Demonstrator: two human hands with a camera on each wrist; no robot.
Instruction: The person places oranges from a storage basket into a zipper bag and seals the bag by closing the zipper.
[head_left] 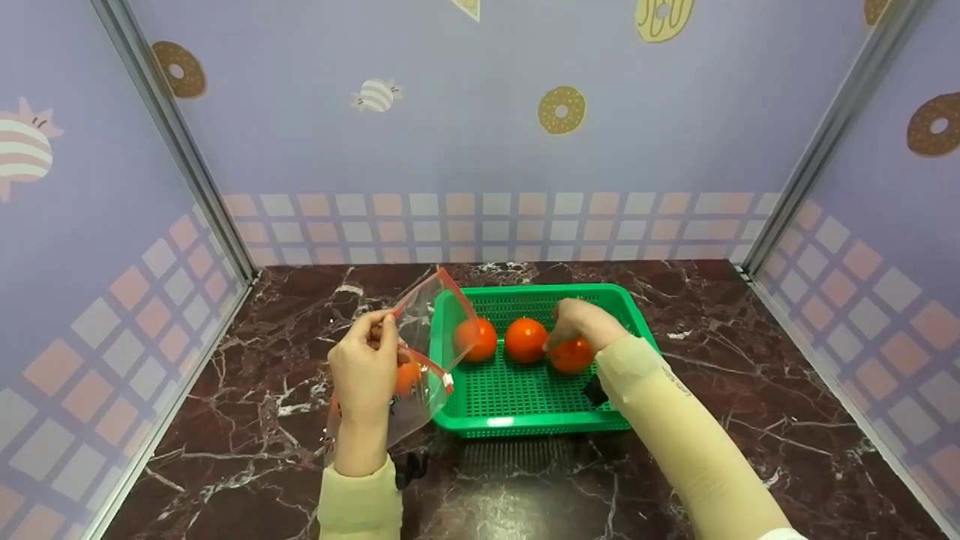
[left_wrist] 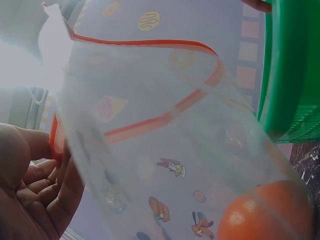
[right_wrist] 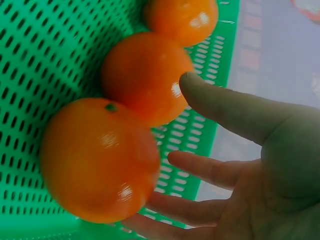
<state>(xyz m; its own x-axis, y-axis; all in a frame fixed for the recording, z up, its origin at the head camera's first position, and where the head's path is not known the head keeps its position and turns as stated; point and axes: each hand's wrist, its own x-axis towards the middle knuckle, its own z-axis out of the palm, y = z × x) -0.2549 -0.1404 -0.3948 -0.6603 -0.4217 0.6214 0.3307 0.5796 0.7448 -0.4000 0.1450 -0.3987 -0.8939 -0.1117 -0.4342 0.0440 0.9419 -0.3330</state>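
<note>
My left hand [head_left: 365, 375] pinches the red zip edge of a clear plastic zip bag [head_left: 429, 319] between thumb and fingers. The bag's mouth gapes, and an orange [left_wrist: 265, 215] lies low inside it. Three more oranges sit in a row in a green basket: a left one [head_left: 478, 340], a middle one [head_left: 526, 340] and a right one [head_left: 571, 357]. Over the basket, my right hand [head_left: 586, 322] reaches down at the right orange. In the right wrist view its fingers [right_wrist: 200, 170] are spread and fairly straight beside that orange, not curled round it.
The green basket [head_left: 525, 424] has perforated walls and stands on a dark marbled tabletop [head_left: 247, 420]. Patterned lilac panels [head_left: 480, 150] close off the back and both sides. The bag overlaps the basket's left rim in the head view.
</note>
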